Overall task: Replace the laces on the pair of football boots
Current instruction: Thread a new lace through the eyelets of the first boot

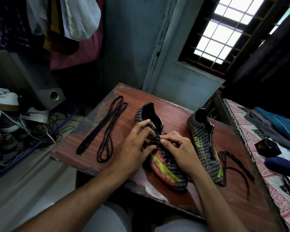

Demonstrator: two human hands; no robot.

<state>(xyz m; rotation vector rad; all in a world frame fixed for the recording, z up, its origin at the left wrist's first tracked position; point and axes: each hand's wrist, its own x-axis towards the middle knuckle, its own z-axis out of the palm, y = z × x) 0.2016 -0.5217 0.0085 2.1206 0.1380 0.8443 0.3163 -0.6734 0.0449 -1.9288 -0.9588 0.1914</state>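
Observation:
Two black football boots with lime and red stripes stand on a reddish wooden table. On the left boot, my left hand grips the upper around the lace area, and my right hand pinches its lace near the top eyelets. The right boot stands apart to the right with no lace in it. Beside its toe a loose black lace trails over the table. Two looped black laces lie at the table's left.
A bed with a patterned cover and folded clothes borders the table's right edge. Shoes, tangled cables and a grey speaker sit on the floor to the left. Clothes hang at the back, next to a barred window.

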